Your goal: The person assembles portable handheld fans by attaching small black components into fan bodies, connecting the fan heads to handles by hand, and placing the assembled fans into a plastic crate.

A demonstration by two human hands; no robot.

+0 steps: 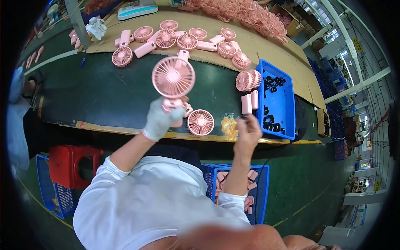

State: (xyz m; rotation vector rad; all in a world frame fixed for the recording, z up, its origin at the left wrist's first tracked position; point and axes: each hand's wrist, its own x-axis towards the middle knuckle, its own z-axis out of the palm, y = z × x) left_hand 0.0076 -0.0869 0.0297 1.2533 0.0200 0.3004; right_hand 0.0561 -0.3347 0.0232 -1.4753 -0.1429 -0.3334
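My left hand [160,121], in a white glove, is closed round the handle of a pink handheld fan [173,77] held above the green table. Its round grille faces up. Another pink fan [201,123] lies by the near table edge, just right of that hand. My bare right hand [248,132] is raised over the near edge, fingers pinched on a small black part [243,117], mostly hidden by the fingertips. Just beyond it, two pink fans [246,103] stand against a blue bin [278,100] holding small black parts [271,124].
Several pink fans [166,38] lie along the cardboard [271,54] at the back. A heap of pink grilles [241,10] is behind them. Below the table are a blue crate [261,200] of pink parts and a red stool [66,166]. A person [18,112] is at the left.
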